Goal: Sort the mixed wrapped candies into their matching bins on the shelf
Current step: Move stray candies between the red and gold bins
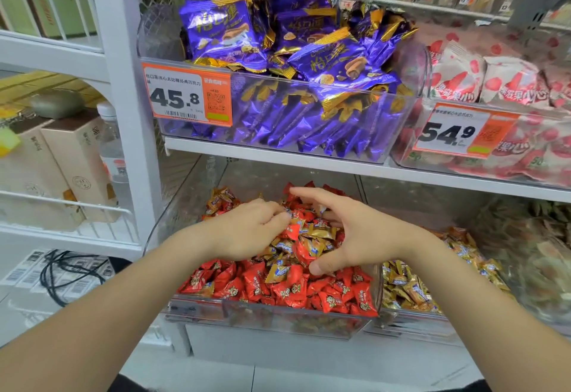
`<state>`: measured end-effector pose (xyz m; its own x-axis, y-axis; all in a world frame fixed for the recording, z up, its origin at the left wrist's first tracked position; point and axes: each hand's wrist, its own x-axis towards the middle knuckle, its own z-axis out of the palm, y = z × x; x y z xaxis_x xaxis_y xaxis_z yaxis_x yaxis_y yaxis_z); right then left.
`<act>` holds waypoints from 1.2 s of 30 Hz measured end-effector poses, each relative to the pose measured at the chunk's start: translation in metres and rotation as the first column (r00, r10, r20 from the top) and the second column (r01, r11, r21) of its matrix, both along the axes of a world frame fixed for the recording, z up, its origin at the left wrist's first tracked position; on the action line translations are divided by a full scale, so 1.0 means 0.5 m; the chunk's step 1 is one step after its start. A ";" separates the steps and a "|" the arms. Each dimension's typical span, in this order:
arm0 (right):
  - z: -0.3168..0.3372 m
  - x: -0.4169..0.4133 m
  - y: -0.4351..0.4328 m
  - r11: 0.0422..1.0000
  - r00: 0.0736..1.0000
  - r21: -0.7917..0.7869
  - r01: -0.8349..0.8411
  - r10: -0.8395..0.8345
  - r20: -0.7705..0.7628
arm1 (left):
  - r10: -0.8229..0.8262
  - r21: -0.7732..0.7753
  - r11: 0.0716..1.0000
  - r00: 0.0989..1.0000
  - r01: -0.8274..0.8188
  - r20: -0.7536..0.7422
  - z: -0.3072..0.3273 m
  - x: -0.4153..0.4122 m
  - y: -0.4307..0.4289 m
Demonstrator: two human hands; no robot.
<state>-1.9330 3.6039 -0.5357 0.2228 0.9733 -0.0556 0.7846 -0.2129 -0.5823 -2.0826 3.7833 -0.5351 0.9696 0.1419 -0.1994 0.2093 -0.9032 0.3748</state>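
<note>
White store shelf (pixel 278 156) — clear candy bins (pixel 185 200), orange price tags (pixel 185 95).

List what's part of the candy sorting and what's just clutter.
Job: red candies, gold candies mixed among them, the mixed bin, gold-candy bin beside it, left hand, right hand.
Clutter: purple packs, strawberry packs, price tags, boxes, bottle, cables.

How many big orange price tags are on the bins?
2: the 45.8 tag on the purple candy bin, the 54.9 tag on the pink bin right of it. Lower bins may hide more.
</note>
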 end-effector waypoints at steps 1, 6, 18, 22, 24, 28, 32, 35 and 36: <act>0.003 -0.001 -0.001 1.000 1.000 -0.003 0.006 -0.006 -0.007 | 0.030 -0.024 0.999 1.000 -0.030 0.004 -0.003 0.000 0.005; 0.010 -0.014 0.005 0.988 0.982 0.082 0.133 -0.143 0.124 | 0.065 -0.040 0.997 0.992 -0.061 0.104 -0.048 -0.023 0.036; -0.004 -0.014 0.020 0.994 0.956 0.011 0.107 -0.106 0.272 | 0.144 -0.181 0.980 0.930 -0.086 0.339 -0.053 -0.014 0.026; 0.006 -0.002 0.005 0.978 0.948 0.087 0.191 -0.207 0.243 | 0.095 -0.113 0.992 0.940 -0.061 0.329 -0.070 -0.013 0.036; 0.011 0.004 0.000 0.963 0.940 0.119 0.240 -0.261 0.218 | 0.087 -0.075 0.995 0.945 -0.067 0.315 -0.073 -0.014 0.035; 0.013 0.005 -0.002 0.930 0.933 0.088 0.357 -0.359 0.009 | 0.040 -0.025 0.999 0.948 -0.033 0.315 -0.070 -0.007 0.022; 0.016 -0.018 0.013 0.838 0.793 0.017 0.546 -0.511 -0.331 | 0.087 -0.089 0.994 0.934 -0.059 0.347 -0.067 0.000 0.011; 0.037 -0.035 0.015 0.819 0.768 0.057 0.570 -0.507 -0.392 | 0.127 -0.180 0.981 0.939 -0.071 0.319 -0.058 0.000 0.001; 0.041 -0.039 0.013 0.830 0.765 0.057 0.555 -0.483 -0.427 | 0.146 -0.213 0.973 0.942 -0.083 0.301 -0.054 0.000 -0.001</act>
